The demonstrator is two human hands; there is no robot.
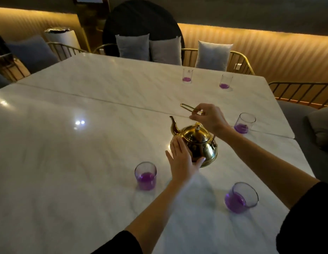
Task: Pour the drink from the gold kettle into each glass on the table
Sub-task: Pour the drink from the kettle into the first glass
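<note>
no readable writing or brand anywhere. gold kettle (195, 143) sitting mid-table (86, 153) among five glasses of purple drink. left hand (181, 158) flat and open, pressed against kettle's side. right hand (209, 118) pinched shut on the raised handle (190, 108).
</note>
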